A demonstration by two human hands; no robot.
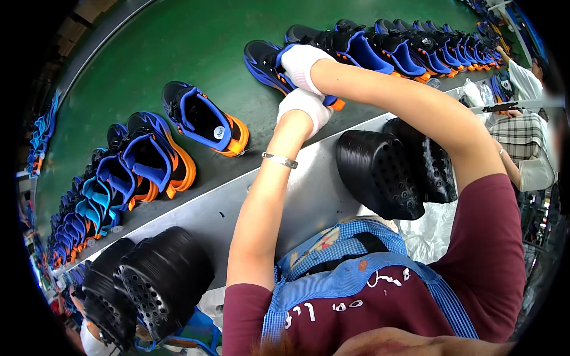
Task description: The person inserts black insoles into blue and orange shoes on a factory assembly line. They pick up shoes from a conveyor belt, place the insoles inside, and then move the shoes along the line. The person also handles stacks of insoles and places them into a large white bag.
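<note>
Both my hands wear white gloves and meet at one black and blue sneaker with an orange heel tab, on the green work surface. My right hand closes over its upper around the opening. Just below, at the heel end, my left hand is curled against the same shoe; its fingertips are hidden. A bracelet circles my left wrist. To the left stands a single sneaker with a round white sticker inside its heel.
Several matching sneakers line up at the far right, and more stand in a row at the left. A metal ledge borders the surface. Black rounded blocks with holes flank me. Another person's arm shows at far right.
</note>
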